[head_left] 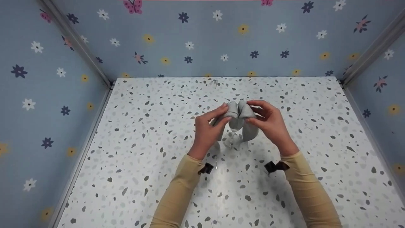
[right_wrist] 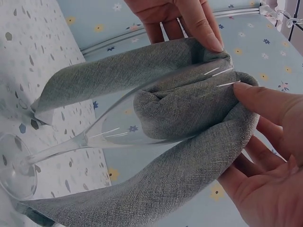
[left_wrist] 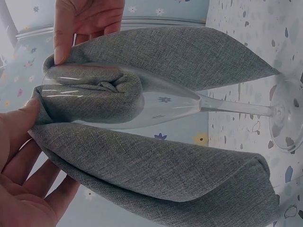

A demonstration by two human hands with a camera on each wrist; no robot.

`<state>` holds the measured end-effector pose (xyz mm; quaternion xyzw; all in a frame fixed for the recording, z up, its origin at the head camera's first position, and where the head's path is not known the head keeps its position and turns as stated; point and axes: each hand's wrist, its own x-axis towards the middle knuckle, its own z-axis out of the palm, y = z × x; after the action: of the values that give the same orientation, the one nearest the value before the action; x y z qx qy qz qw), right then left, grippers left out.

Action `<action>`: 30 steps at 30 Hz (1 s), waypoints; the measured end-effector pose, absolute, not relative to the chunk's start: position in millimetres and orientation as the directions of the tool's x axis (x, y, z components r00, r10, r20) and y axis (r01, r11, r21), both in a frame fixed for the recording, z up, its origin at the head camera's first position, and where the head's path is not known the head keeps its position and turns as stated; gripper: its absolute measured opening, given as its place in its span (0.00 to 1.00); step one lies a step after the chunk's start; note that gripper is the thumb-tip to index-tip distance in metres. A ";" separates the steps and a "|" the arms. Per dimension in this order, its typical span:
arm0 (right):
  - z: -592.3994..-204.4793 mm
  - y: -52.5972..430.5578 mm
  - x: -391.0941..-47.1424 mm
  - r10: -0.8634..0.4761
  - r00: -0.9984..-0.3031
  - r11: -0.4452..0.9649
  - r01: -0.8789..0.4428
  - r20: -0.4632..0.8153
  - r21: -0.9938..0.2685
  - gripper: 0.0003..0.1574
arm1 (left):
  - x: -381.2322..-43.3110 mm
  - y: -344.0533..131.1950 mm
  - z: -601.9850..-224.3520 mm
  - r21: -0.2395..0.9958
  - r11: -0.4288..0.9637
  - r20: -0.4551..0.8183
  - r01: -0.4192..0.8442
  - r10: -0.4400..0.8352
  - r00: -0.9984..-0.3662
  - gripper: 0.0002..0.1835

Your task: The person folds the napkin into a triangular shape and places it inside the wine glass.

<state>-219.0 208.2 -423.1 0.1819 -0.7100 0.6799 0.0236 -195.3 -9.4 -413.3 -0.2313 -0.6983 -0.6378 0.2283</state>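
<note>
A stemmed clear glass (head_left: 232, 140) stands upright on the speckled tabletop. Tucked into its bowl (left_wrist: 165, 105) is the rolled middle of a grey cloth napkin (left_wrist: 142, 165). The napkin's two ends fold over the rim and hang down outside, one on each side of the stem. My left hand (head_left: 208, 126) pinches the left fold at the rim between thumb and fingers. On the other side, my right hand (head_left: 270, 120) grips the right fold, its thumb (right_wrist: 258, 97) on the cloth right at the rim.
The speckled white tabletop (head_left: 142, 133) is bounded by blue flower-patterned panels (head_left: 208, 38) at the back and both sides. Metal frame strips (head_left: 79, 44) run along the corners. A small dark device (head_left: 207, 168) is strapped at each wrist.
</note>
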 end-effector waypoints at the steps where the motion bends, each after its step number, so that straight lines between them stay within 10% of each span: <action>1: -422.2 208.0 -218.4 -0.224 -0.933 0.015 -0.290 0.280 -0.957 0.30 | -195.3 -9.4 -413.2 0.779 0.086 0.621 0.621 0.030 -0.783 0.16; 30: -437.1 200.3 -207.2 -0.158 -0.944 0.073 -0.304 0.290 -0.950 0.30 | -190.4 0.4 -419.9 0.779 0.103 0.625 0.618 -0.053 -0.779 0.15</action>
<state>-207.2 200.3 -437.1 0.1579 -0.7305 0.6621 0.0552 -190.4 0.4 -419.9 -0.2034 -0.6946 -0.6380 0.2628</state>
